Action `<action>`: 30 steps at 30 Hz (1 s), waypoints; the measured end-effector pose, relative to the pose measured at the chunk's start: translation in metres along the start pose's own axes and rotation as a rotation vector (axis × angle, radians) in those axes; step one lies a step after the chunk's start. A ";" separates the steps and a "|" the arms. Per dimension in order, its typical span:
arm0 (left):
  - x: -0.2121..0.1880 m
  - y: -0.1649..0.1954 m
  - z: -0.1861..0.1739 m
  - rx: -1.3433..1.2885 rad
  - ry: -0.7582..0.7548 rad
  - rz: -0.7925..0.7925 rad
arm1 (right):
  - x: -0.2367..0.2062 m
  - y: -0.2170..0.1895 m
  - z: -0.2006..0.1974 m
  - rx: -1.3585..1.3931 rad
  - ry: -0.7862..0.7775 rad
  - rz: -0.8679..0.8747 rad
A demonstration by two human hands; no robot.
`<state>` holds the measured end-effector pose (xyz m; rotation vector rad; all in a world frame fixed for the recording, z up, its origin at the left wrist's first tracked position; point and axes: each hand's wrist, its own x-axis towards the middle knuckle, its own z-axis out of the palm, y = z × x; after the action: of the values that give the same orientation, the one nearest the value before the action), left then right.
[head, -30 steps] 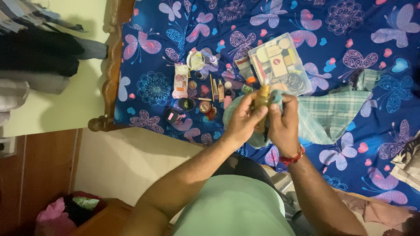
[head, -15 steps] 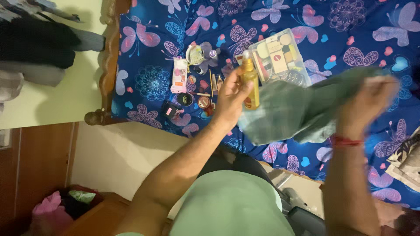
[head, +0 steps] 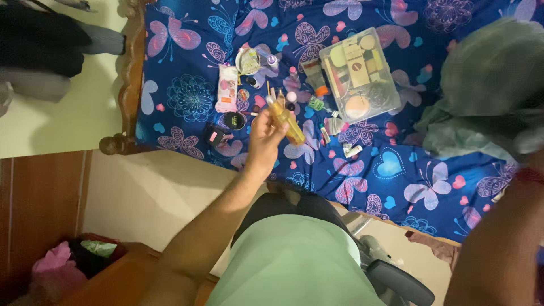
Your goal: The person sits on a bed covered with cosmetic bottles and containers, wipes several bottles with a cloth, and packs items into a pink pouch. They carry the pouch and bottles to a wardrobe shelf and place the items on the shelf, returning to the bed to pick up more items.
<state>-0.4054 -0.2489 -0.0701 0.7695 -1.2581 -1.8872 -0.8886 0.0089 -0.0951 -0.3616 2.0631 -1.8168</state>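
At the far left a carved wooden bed frame point(head: 134, 85) with a rounded knob at its corner edges a bed covered by a blue sheet point(head: 396, 164) printed with butterflies, hearts and flowers. On that sheet lies a scatter of small cosmetics: a flat pink sachet point(head: 227, 89), a round dark compact point(head: 232, 120), a small dark square case point(head: 214, 136) and little bottles and tubes beyond them. The left hand point(head: 263, 144) is raised over this scatter, its fingers curled shut around the lower part of a slim, translucent yellow bottle point(head: 286, 120), which slants up and away from the hand, clear of the bed. Further right rests a clear, rectangular plastic box point(head: 358, 73) packed with makeup pans and sticks. At the right edge a soft, crumpled green cloth point(head: 487, 96) is lifted close to the camera and blurred; the right hand is buried behind it, so its grip cannot be made out, and only the forearm with a red wristband point(head: 530, 175) shows.
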 end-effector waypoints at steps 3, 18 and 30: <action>-0.018 -0.026 0.002 -0.010 -0.021 -0.037 | -0.031 0.027 0.035 -0.005 -0.015 0.001; -0.101 -0.056 -0.028 0.069 -0.012 -0.229 | -0.310 0.029 0.247 -0.178 -1.059 0.117; -0.144 -0.057 -0.081 0.084 0.131 -0.336 | -0.219 0.134 0.268 -1.008 -0.745 -1.028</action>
<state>-0.2751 -0.1551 -0.1395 1.1918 -1.1887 -2.0146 -0.5688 -0.1193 -0.2327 -2.2443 2.0971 -0.4846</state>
